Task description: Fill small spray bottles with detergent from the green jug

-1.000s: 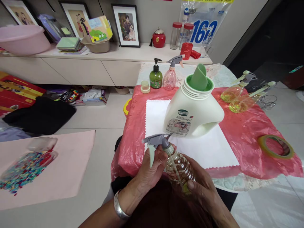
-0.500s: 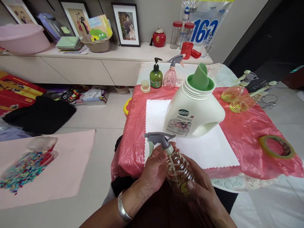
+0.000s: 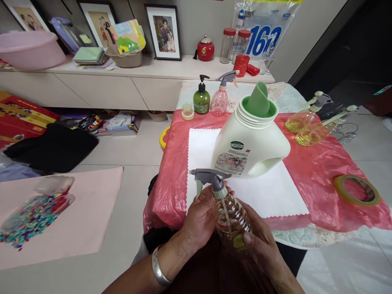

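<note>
A clear ribbed spray bottle (image 3: 229, 216) with yellowish liquid and a grey trigger head (image 3: 208, 178) is held over my lap at the table's near edge. My left hand (image 3: 199, 218), with a silver bangle on the wrist, is wrapped round the neck just under the trigger head. Round the bottle's lower body closes my right hand (image 3: 260, 245). Behind it a big white detergent jug (image 3: 249, 143) with a green spout stands uncapped on a white cloth (image 3: 275, 192).
A red plastic sheet (image 3: 318, 171) covers the table. On it are two filled spray bottles (image 3: 306, 122) at the right, a tape roll (image 3: 357, 190), a green pump bottle (image 3: 201, 100), a pink spray bottle (image 3: 221, 98) and a cap (image 3: 187, 112). A pink mat with colourful bits (image 3: 33, 214) lies on the floor at left.
The trigger head has turned on the bottle's neck, its nozzle swinging slightly to the right, as my left hand shifts round it. The right hand keeps its hold on the bottle.
</note>
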`<move>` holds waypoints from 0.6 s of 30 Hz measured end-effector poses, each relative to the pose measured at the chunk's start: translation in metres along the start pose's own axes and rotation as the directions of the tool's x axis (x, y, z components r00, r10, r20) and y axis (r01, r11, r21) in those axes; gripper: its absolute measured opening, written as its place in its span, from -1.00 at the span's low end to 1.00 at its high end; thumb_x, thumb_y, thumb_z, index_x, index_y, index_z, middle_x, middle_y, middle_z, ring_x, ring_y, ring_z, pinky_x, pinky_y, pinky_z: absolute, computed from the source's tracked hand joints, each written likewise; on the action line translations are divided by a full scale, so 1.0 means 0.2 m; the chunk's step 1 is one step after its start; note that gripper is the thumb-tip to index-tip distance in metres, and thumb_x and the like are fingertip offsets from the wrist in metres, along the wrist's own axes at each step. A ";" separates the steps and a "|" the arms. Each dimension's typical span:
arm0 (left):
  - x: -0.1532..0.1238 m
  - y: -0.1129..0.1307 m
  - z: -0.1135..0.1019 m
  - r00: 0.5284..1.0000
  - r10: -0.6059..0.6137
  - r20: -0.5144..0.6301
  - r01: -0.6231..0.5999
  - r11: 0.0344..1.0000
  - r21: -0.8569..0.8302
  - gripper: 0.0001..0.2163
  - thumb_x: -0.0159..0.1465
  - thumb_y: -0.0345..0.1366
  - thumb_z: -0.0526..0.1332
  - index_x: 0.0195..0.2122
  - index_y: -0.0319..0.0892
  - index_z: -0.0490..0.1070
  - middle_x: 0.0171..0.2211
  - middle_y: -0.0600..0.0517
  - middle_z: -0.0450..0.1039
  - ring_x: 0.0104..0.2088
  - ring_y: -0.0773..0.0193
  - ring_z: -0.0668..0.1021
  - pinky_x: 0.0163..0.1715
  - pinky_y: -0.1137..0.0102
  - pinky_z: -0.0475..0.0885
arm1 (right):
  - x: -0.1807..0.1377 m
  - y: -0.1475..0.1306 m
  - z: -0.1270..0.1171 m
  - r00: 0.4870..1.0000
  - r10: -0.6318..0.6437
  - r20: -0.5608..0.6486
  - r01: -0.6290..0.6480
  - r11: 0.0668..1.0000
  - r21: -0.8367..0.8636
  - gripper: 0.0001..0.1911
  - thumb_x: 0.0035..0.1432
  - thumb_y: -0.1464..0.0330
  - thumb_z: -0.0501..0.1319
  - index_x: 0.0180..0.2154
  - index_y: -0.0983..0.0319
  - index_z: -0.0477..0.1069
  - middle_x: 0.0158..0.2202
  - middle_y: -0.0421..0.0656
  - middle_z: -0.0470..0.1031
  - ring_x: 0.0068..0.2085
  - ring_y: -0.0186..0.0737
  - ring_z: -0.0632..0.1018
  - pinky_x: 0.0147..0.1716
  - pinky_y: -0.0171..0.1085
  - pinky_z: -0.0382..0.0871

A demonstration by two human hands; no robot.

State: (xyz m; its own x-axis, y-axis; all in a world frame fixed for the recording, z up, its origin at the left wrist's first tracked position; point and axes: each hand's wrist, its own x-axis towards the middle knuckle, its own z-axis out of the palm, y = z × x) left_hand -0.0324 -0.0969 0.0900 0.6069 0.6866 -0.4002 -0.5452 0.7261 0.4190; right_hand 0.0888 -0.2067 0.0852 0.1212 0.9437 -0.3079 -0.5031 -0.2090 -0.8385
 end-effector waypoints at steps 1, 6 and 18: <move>0.00 0.00 0.00 1.000 0.000 0.002 0.000 1.000 0.000 -0.56 0.00 -0.06 0.56 -0.15 -0.15 0.63 -0.25 -0.05 0.62 0.02 -0.08 0.60 0.08 0.09 0.46 | 0.00 0.00 0.00 1.000 -0.006 -0.004 0.006 1.000 0.011 -0.25 0.07 0.05 0.42 0.26 0.07 0.33 0.34 -0.07 0.27 0.32 0.14 0.32 0.29 0.08 0.25; -0.01 -0.02 -0.01 0.997 0.046 0.067 -0.046 0.999 0.000 -0.49 -0.02 0.01 0.56 -0.10 -0.11 0.60 -0.17 -0.06 0.60 0.00 -0.04 0.60 0.07 0.10 0.46 | 0.01 0.01 0.00 0.999 -0.042 0.029 0.041 0.999 0.026 -0.29 0.12 0.13 0.40 0.28 0.04 0.33 0.35 -0.07 0.25 0.31 0.14 0.35 0.27 0.06 0.29; 0.00 0.00 0.00 0.999 -0.006 0.050 0.003 0.998 0.066 -0.54 -0.01 -0.03 0.56 -0.15 -0.19 0.62 -0.14 -0.11 0.58 -0.01 -0.04 0.58 0.00 0.17 0.46 | 0.00 0.03 -0.02 0.998 -0.053 0.013 0.053 0.998 -0.017 -0.27 0.14 0.11 0.38 0.30 0.06 0.28 0.31 -0.05 0.30 0.30 0.14 0.37 0.27 0.09 0.30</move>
State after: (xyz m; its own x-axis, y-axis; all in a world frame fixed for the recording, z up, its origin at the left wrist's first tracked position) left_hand -0.0330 -0.0974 0.0896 0.6387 0.6794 -0.3612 -0.5040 0.7241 0.4708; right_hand 0.0883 -0.2091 0.0779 0.1365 0.9567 -0.2569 -0.4814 -0.1626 -0.8613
